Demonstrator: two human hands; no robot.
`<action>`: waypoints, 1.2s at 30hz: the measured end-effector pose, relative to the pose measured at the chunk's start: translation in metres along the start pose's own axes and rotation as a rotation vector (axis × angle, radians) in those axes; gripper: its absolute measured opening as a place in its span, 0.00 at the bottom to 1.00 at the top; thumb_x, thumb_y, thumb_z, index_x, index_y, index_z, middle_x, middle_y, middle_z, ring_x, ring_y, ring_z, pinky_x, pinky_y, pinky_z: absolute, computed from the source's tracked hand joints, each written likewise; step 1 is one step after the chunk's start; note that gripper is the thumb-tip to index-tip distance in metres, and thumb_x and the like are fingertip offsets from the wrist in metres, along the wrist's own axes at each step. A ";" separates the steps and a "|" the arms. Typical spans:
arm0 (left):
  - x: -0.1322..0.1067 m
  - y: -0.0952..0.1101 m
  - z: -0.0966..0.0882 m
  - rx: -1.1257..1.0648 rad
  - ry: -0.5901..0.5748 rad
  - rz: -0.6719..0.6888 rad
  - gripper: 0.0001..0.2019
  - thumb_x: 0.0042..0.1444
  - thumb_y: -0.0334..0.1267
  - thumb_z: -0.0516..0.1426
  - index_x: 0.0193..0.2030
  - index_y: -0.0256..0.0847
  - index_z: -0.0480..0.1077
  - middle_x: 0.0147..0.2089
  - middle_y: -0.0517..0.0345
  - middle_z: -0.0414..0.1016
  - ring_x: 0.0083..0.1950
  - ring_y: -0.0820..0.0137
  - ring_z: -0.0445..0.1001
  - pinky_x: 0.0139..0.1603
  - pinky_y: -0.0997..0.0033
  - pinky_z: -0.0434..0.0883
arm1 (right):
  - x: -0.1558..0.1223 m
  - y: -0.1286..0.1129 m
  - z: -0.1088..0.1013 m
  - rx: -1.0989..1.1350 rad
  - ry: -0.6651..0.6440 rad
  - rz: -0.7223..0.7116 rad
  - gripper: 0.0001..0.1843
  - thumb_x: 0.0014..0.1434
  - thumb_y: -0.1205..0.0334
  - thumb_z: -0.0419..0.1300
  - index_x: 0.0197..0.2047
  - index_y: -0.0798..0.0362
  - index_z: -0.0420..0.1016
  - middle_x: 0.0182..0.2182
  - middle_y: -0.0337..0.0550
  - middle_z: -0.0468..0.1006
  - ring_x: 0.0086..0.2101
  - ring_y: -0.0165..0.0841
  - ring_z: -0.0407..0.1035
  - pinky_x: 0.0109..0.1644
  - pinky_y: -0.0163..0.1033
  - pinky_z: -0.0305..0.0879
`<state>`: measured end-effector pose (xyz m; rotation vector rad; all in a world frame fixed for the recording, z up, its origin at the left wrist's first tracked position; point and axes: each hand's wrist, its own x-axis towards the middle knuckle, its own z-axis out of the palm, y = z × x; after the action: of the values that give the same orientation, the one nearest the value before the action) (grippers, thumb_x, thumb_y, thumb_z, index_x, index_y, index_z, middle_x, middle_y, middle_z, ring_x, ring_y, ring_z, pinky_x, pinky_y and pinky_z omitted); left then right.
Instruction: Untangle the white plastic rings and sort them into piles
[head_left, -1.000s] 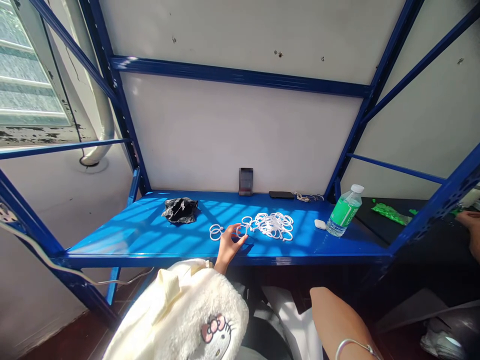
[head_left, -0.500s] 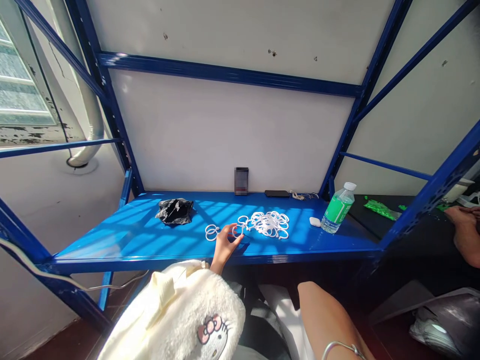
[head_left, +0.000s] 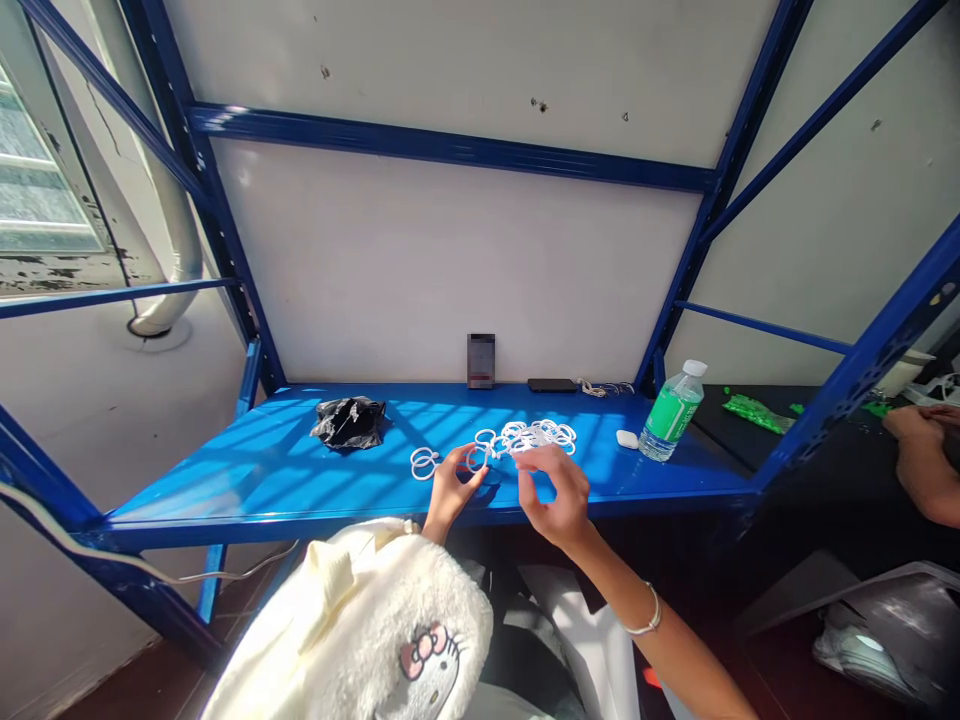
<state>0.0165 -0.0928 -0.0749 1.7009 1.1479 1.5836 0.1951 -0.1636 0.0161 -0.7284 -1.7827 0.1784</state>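
Note:
My left hand [head_left: 452,482] rests at the front of the blue shelf, thumb and fingers pinching a white plastic ring [head_left: 475,459]. Just left of it lie a couple of loose white rings [head_left: 424,462]. A heap of similar white rings [head_left: 541,434] is to the right, partly covered by my right hand [head_left: 556,492]. That hand hovers in front of the heap, fingers bent, with a gap between thumb and forefinger; nothing shows in it. A bracelet circles the right wrist.
A crumpled black plastic bag [head_left: 349,423] lies on the left of the blue shelf [head_left: 247,480]. At the back are a dark box [head_left: 481,361] and a black phone [head_left: 552,385] with a cable. A water bottle [head_left: 673,412] and small white case [head_left: 627,439] stand right. Another person's hands [head_left: 919,440] are far right.
My right hand has come up from the lap to the front of the ring heap. The left hand stays in place, still pinching the ring.

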 end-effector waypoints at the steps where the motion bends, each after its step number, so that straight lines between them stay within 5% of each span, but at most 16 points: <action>1: 0.000 0.000 0.000 0.002 -0.002 0.009 0.22 0.52 0.44 0.65 0.53 0.41 0.74 0.50 0.47 0.81 0.47 0.60 0.80 0.48 0.57 0.79 | 0.003 0.013 0.005 -0.011 -0.035 0.002 0.10 0.67 0.60 0.57 0.49 0.47 0.77 0.42 0.47 0.80 0.39 0.38 0.75 0.47 0.47 0.75; 6: -0.001 0.001 0.000 0.018 -0.043 0.040 0.21 0.53 0.44 0.65 0.53 0.42 0.74 0.50 0.48 0.81 0.46 0.61 0.80 0.47 0.59 0.79 | -0.001 0.087 0.033 0.057 -0.198 0.120 0.15 0.63 0.59 0.59 0.52 0.50 0.77 0.48 0.51 0.80 0.45 0.42 0.77 0.48 0.47 0.76; 9: 0.000 -0.001 0.000 0.037 -0.074 0.046 0.20 0.51 0.45 0.65 0.51 0.42 0.75 0.48 0.49 0.82 0.46 0.60 0.80 0.47 0.58 0.78 | -0.013 0.109 0.042 0.126 -0.203 0.209 0.13 0.64 0.56 0.59 0.47 0.51 0.79 0.43 0.49 0.82 0.40 0.40 0.78 0.47 0.47 0.76; 27: -0.001 -0.001 0.000 0.087 -0.117 0.024 0.20 0.47 0.50 0.67 0.44 0.41 0.77 0.44 0.50 0.83 0.43 0.60 0.80 0.46 0.58 0.77 | -0.014 0.104 0.041 0.179 -0.209 0.316 0.18 0.62 0.45 0.61 0.38 0.51 0.83 0.34 0.47 0.84 0.36 0.41 0.79 0.44 0.47 0.76; 36: -0.002 0.004 -0.001 0.093 -0.152 -0.008 0.19 0.49 0.44 0.68 0.45 0.39 0.77 0.45 0.49 0.82 0.44 0.59 0.80 0.44 0.62 0.76 | -0.013 0.102 0.040 0.189 -0.193 0.337 0.21 0.61 0.41 0.62 0.36 0.52 0.83 0.33 0.49 0.84 0.35 0.42 0.79 0.43 0.47 0.76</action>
<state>0.0166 -0.0965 -0.0718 1.8399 1.1655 1.3885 0.1996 -0.0802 -0.0557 -0.8932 -1.7825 0.6534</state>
